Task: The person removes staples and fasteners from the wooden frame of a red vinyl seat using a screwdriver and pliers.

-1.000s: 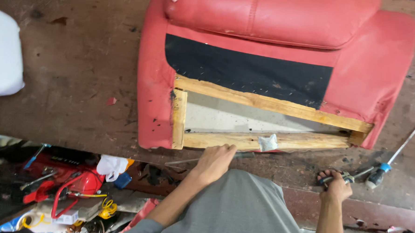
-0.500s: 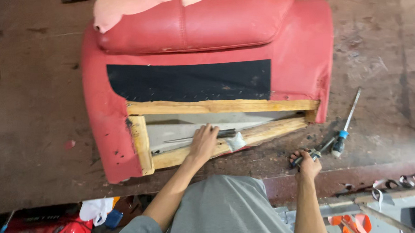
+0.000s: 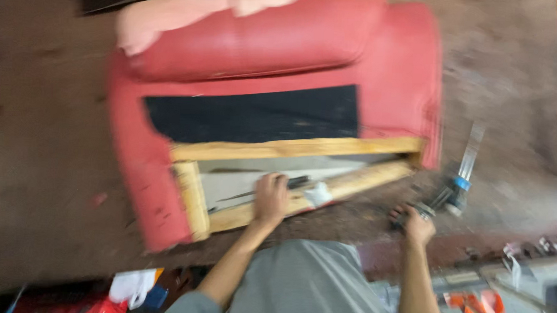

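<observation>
Resting inside the wooden frame point(image 3: 291, 149) of the upturned red seat point(image 3: 283, 56), the left hand point(image 3: 270, 199) seemingly curls over a dark tool point(image 3: 297, 182), while the right hand point(image 3: 418, 226) grips pliers point(image 3: 427, 210) on the floor.

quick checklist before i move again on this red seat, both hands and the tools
1. Left hand on the wooden frame of the red seat: ok, it rests on the lower rail.
2. Dark slender tool under the left fingers: cannot tell if gripped, blurred.
3. Right hand closed on the plier-like tool on the floor: ok.
4. Blue-collared tool clear of the right hand: ok, lying beside it.
5. White scrap on the rail: not ok, sits by the left hand.
</observation>
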